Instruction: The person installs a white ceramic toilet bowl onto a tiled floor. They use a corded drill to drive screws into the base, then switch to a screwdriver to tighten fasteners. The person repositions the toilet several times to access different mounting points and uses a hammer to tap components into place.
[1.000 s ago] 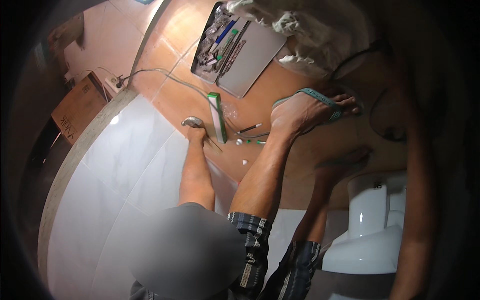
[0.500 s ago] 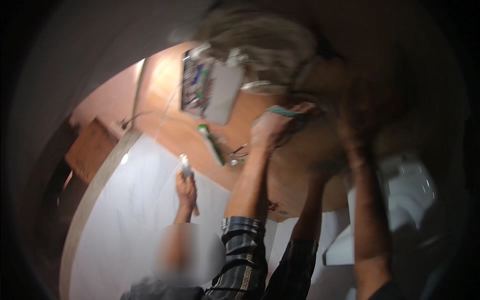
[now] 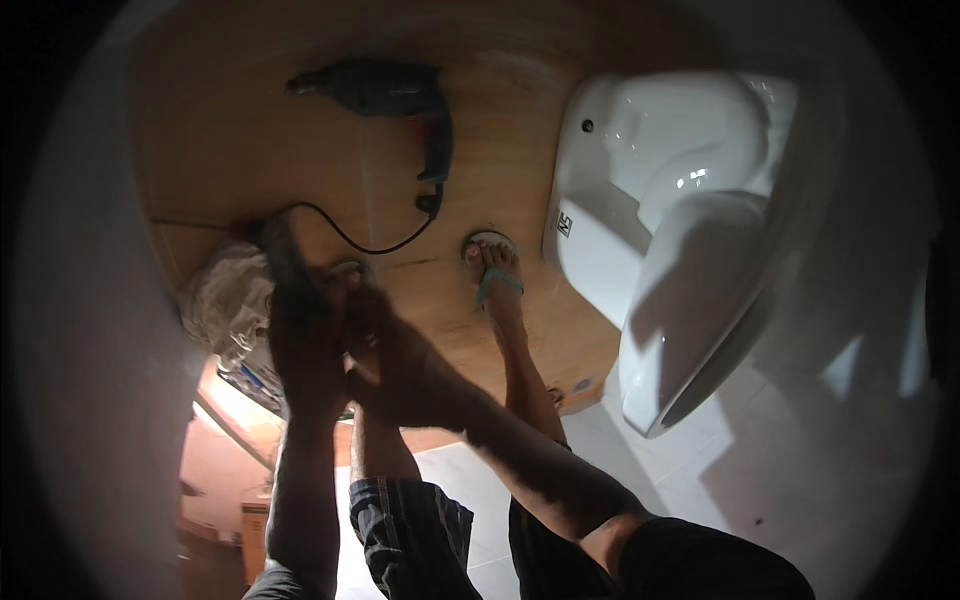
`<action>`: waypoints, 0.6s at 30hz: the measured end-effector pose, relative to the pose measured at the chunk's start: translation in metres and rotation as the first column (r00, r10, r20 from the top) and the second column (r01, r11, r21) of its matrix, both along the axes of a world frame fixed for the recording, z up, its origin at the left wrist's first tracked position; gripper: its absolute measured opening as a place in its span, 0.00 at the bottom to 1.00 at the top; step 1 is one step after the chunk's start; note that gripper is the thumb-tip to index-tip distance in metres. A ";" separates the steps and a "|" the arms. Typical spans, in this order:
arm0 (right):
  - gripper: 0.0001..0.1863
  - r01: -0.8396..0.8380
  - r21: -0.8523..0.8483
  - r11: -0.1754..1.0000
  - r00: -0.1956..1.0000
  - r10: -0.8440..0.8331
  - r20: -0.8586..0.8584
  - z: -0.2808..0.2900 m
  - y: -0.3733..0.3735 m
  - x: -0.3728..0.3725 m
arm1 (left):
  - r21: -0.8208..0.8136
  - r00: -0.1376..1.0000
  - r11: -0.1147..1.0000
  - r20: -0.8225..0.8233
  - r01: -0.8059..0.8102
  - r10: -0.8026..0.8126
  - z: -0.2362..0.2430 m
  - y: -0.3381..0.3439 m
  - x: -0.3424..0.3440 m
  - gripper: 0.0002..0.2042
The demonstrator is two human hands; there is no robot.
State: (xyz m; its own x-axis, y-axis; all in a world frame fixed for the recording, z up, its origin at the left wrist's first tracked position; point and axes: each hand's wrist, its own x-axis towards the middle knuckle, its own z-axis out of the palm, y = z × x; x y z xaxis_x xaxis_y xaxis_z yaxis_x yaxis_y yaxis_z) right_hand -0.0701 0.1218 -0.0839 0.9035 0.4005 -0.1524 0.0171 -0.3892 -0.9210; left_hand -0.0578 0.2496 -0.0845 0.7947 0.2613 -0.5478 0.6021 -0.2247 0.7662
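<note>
Near the floor's left edge, beside a pale cloth, a case holds a blue rod. My left hand grips a dark, blurred tool near the cloth; my right hand is close by, its grasp too dim to tell. Past them lies a drill; floor stretches from it to the toilet at the right edge.

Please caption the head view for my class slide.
Left hand and right hand close together, corded drill lying on the floor.
</note>
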 end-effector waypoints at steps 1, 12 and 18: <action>0.25 0.113 0.055 0.992 0.992 -0.109 -0.062 0.000 -0.015 0.004 | -0.253 0.982 0.950 -0.083 -0.184 0.169 0.001 -0.019 0.007 0.18; 0.14 0.847 -0.100 0.523 0.409 -0.759 -0.507 -0.025 -0.122 0.061 | -0.200 0.966 0.946 0.093 0.254 -0.240 -0.033 -0.056 0.103 0.19; 0.13 0.947 -0.088 0.310 0.257 -0.891 -0.375 -0.083 -0.188 0.071 | -0.071 0.859 0.873 0.233 0.483 -0.456 -0.097 -0.073 0.137 0.17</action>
